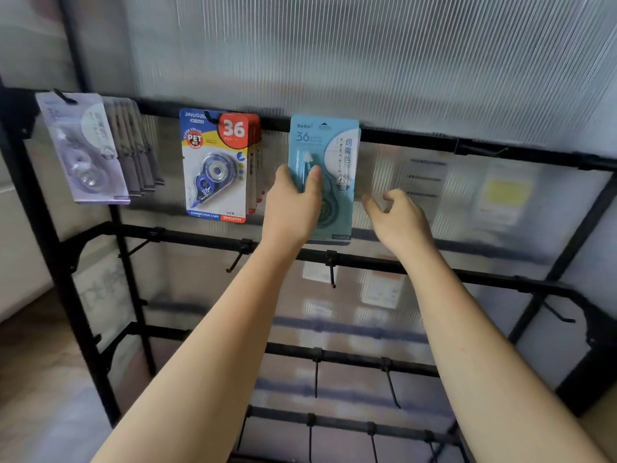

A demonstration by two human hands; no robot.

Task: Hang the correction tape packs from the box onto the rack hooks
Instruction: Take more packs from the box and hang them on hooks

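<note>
At the black rack (213, 237), left hand (293, 208) grips teal pack (337, 155).

Ribbed translucent wall panel (367, 55) behind; wooden floor (30, 379) lower left; soft daylight through panel.

On the white and blue pack (216, 167) hanging at the middle of the rack's top bar (417, 137) I read "JINUO" at its top left corner, "SUPER VALUE" and "PET" on a red badge, a large "36" on the red patch at its top right, and "CORRECTION TAPE" and "SMOOTH" along its bottom edge. The teal pack (337, 155) that my left hand (292, 205) grips shows "36". On the lilac pack (83, 148) by the bar's left end I make out a faint "30".
</note>
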